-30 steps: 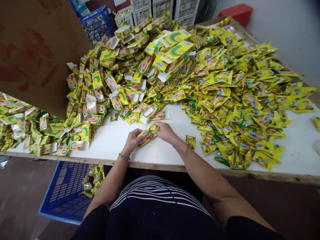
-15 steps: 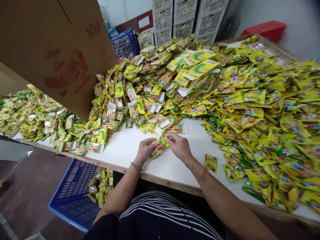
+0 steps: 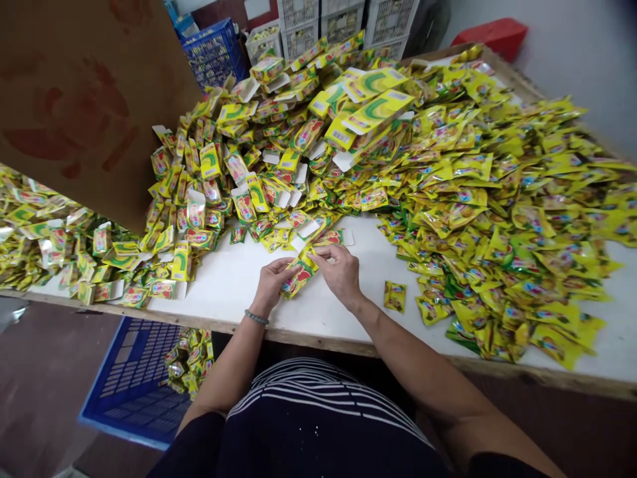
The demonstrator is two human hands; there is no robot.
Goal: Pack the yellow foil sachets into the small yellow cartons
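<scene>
Above the white tabletop, a small yellow, green and red carton is tilted between my hands. My left hand, with a beaded bracelet at the wrist, grips its left side between thumb and fingers. The fingers of my right hand are pinched at the carton's upper end, where a white flap stands up. Whether they also hold a sachet there is hidden. Just beyond lies another open carton. A single yellow sachet lies to the right of my right forearm.
A large heap of yellow sachets covers the right side. Piled small cartons spread across the middle and left. A big cardboard box stands at the left. Below the table edge is a blue crate with packets; white crates stack behind.
The view has shifted, so everything sits further left and higher in the picture. My hands keep the same hold at the carton, with the fingers barely altered.
</scene>
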